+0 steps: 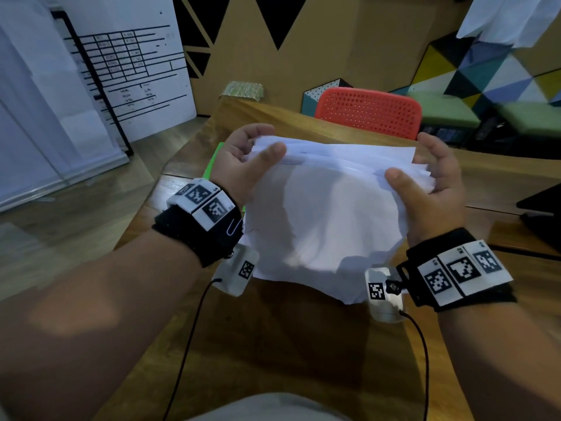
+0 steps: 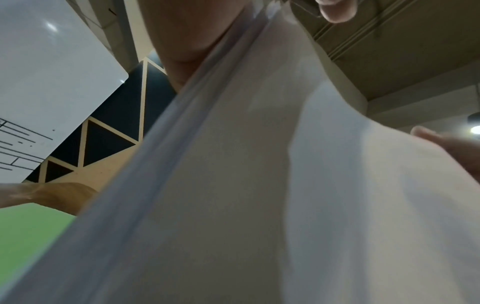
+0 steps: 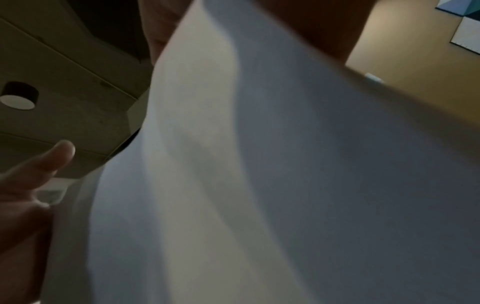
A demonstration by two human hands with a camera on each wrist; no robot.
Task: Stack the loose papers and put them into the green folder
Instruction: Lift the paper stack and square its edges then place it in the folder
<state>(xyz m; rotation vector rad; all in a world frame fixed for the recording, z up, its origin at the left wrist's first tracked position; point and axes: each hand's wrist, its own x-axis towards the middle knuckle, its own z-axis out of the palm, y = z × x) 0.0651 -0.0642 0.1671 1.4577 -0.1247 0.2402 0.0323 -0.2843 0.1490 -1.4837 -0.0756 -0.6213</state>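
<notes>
Where nearest the wearer: two bare forearms, each strapped with a black wrist band [image 1: 194,229] carrying white square-code tags; codes not readable as text; thin black cables trailing toward the body.

Held between both: stack of papers [image 1: 324,214], white, lifted above the wooden table [image 1: 303,344], sheets unevenly aligned at the far edge, lower corner drooping toward the tabletop. No legible print on the sheets; one faint grey line near the top edge.

Left hand [image 1: 243,168]: gripping the stack's left side, thumb on top, fingers curled behind. Right hand [image 1: 434,189]: gripping the right side likewise, thumb laid on the upper face, fingers wrapped at the back.

Beside and beyond the left hand: green folder [image 1: 214,161], flat on the table, mostly hidden, a bright strip showing; broad green surface also in the left wrist view [image 2: 28,236].

Farther off: red perforated chair [image 1: 368,112] at the table's far edge; whiteboard [image 1: 127,71] at left, ruled with black lines and a table, writing too blurred to read; wall of coloured triangles at right.
</notes>
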